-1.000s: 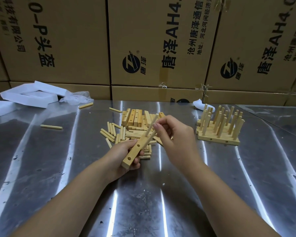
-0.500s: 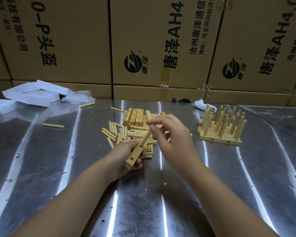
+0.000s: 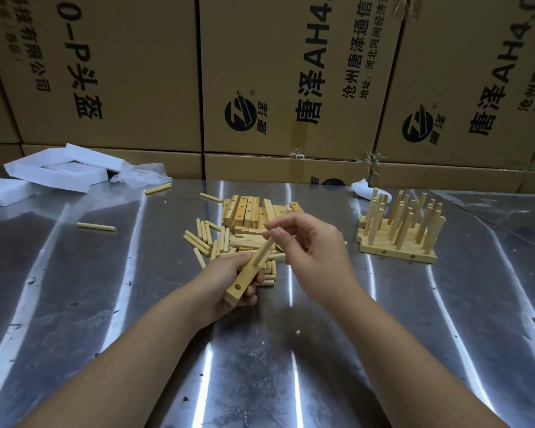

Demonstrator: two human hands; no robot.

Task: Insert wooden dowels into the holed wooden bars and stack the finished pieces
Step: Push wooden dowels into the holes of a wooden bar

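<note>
One dowel (image 3: 263, 251) pinched in right grip (image 3: 312, 245), tip meeting bar (image 3: 241, 283) clasped in left grip (image 3: 224, 278)

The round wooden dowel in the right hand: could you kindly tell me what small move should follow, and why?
Probably push the round wooden dowel deeper into the pale holed wooden bar: the right hand pinches its top, its lower end meets the bar's middle, and the left hand grips the bar.

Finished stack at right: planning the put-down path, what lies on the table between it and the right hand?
In the head view, mostly bare metal table between the right hand and the finished stack; one dowel end peeks out beside the hand.
</note>
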